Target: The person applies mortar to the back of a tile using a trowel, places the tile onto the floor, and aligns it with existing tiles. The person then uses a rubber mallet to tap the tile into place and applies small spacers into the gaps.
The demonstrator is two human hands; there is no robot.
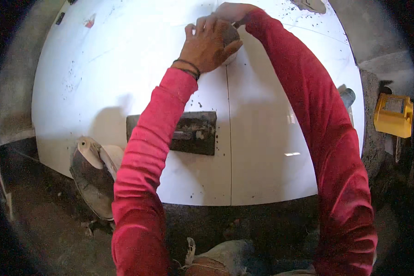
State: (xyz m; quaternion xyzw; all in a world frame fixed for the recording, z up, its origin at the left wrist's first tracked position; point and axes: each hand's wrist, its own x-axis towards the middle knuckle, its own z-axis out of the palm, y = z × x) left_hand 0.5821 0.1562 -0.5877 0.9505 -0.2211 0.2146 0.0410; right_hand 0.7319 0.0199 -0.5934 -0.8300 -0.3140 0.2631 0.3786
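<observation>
Both my arms, in red sleeves, reach far forward over white floor tiles (pixel 257 175). My left hand (pixel 208 43), with dark bands at the wrist, is closed around the side of a small round thing with a dark top (pixel 231 36); its kind I cannot make out. At its far side is my right hand (pixel 233 11), fingers bent around something dark and small, mostly hidden and washed out by glare. The round thing sits over the seam between two tiles. Nearer to me, partly behind my left sleeve, a dark rectangular trowel (pixel 195 133) lies flat.
Left of my arm, a round container (pixel 89 184) stands with a tool with a pale handle (pixel 90 152) across it. A yellow box-shaped device (pixel 393 115) stands at the right, by a grey cylinder (pixel 348 97). Dark crumbs (pixel 71 76) dot the tiles. Rough dark ground borders them.
</observation>
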